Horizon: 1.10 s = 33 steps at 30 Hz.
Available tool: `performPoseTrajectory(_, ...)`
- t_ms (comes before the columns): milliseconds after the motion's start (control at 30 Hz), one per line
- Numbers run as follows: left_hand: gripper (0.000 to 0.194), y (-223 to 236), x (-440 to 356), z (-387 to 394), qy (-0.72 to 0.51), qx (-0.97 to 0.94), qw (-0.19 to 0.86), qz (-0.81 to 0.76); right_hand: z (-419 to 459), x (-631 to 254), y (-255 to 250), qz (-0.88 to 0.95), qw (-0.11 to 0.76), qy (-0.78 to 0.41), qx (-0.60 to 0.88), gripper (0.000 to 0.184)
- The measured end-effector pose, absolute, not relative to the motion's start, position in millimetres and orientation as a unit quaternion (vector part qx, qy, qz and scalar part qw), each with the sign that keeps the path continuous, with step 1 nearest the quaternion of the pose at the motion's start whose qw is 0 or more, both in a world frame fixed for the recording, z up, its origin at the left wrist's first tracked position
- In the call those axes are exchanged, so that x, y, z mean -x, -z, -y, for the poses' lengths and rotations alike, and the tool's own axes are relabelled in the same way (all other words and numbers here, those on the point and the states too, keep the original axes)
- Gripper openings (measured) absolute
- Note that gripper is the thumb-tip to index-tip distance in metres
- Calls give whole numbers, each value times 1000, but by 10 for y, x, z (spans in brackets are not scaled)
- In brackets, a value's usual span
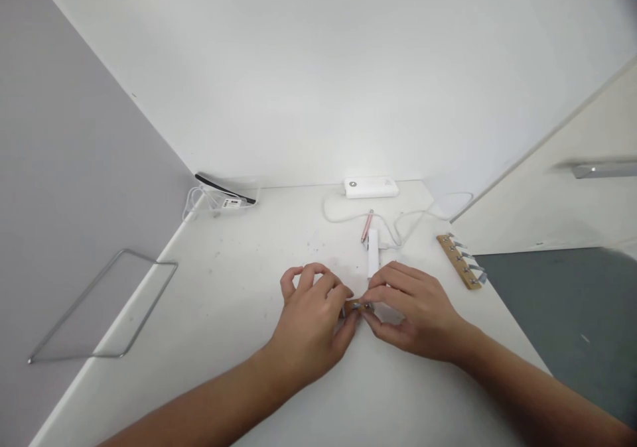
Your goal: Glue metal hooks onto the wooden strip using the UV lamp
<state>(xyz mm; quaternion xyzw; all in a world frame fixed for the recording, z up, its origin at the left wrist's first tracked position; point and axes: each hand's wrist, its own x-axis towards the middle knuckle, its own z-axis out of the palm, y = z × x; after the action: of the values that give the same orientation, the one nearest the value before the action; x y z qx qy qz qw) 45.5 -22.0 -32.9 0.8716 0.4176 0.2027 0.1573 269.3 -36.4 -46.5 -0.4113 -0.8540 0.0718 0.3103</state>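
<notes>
Surface: one white bench (233,327), marked with small specks, set against a white back wall (318,82). Room: grey panel (89,122) at left; pale cabinet front (567,201) at right, fitted with one metal handle (604,169); dark grey-green floor (562,308) below it.

Contents, counted:
- One white power bank (371,187), lying by the back wall.
- One slim white stick-shaped device (373,253), pointing toward the hands, a thin white cable (388,223) beside it.
- One pink pen-like tool (367,226), just beside the device's far end.
- One wooden strip (458,261), near the right edge, bearing a row of about five metal fittings.
- One black curved strip (223,188) and one looped white cable (199,198) with a printed label (231,203), back left corner.
- One bent wire frame (149,308), crossing the left edge.
- Two bare hands, forearms entering from the near side.

Piece in hand: one small wooden piece (350,306) with metal parts, mostly covered, between the two hands. Left grip (311,318): thumb and fingers pinching its left portion. Right grip (415,311): fingertips and thumb pinched together at its right end, close to the left fingertips.
</notes>
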Motion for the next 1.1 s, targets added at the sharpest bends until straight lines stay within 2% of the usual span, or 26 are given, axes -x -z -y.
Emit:
performPoseTrajectory(533, 11, 355, -459, 244, -250, -872, 120, -404, 342, -2694, 532, 854, 332, -47, 398, 10)
performPoseTrajectory(1100, 14, 340, -478, 291, -263, -859, 106, -426, 364, -2698, 544, 864, 302, -18, 403, 10)
